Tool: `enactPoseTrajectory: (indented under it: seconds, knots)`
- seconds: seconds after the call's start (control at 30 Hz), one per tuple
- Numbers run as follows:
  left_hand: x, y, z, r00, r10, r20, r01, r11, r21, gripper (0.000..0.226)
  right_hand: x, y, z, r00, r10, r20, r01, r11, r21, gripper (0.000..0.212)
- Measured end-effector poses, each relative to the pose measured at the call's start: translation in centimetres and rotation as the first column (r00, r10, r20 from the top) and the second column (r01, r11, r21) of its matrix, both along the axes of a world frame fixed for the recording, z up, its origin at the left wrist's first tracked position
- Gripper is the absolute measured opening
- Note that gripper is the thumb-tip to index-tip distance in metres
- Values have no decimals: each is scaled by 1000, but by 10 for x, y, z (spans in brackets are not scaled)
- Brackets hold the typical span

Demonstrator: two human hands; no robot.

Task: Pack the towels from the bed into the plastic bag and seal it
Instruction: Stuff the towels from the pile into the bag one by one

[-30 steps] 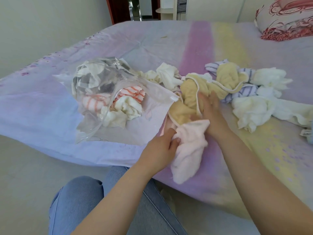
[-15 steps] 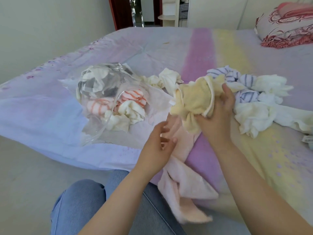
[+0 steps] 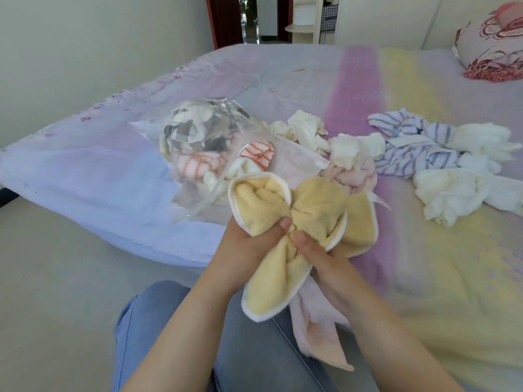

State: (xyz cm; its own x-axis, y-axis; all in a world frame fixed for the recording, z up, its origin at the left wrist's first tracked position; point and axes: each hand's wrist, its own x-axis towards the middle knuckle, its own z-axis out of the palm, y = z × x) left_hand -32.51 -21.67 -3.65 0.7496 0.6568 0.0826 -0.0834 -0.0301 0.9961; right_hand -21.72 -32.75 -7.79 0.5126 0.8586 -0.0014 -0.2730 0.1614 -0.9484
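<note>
Two hands are seen bunched together at the edge of the bed (image 3: 283, 80), both gripping one yellow towel (image 3: 285, 219). The left hand (image 3: 249, 244) is closed on the towel's left fold, its thumb pressed across the gathered middle; the fingers are curled behind the cloth and mostly hidden. The right hand (image 3: 319, 256) is closed on the same gathered middle from the right, thumb on top, with its fingers wrapped under the fabric. The towel is held above the bed's edge, fanned out in white-trimmed lobes to left and right, while a long tail is left hanging down over the person's jeans (image 3: 254, 349).

A pink towel (image 3: 314, 332) is seen draped off the bed's edge just beneath the right wrist; whether it is touched by the hand cannot be told.

The plastic bag (image 3: 215, 154) is laid on the bed just beyond the hands, with its mouth turned toward them. It is already partly filled with white, grey and orange-striped towels.

Several loose towels are left on the bed to the right of the bag: cream ones (image 3: 305, 131), a pink one (image 3: 353, 176), blue-striped ones (image 3: 410, 148) and white ones (image 3: 452, 193).

A patterned pillow (image 3: 492, 49) is seen at the far right corner.
</note>
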Motion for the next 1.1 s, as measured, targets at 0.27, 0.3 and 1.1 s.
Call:
enactPoseTrajectory:
  seconds: [0.27, 0.3, 1.1]
  knots:
    - [-17, -1, -32, 953, 299, 56, -241, 854, -461, 66, 8, 28, 21, 992, -123, 4, 123, 990, 71, 38]
    - [-19, 5, -38, 934, 356, -34, -327, 809, -489, 65, 12, 32, 27, 994, -106, -24, 109, 985, 132, 38]
    - [-8, 32, -57, 699, 593, -400, -315, 756, 573, 32, 34, 146, -6, 355, 502, 788, 369, 700, -612, 39]
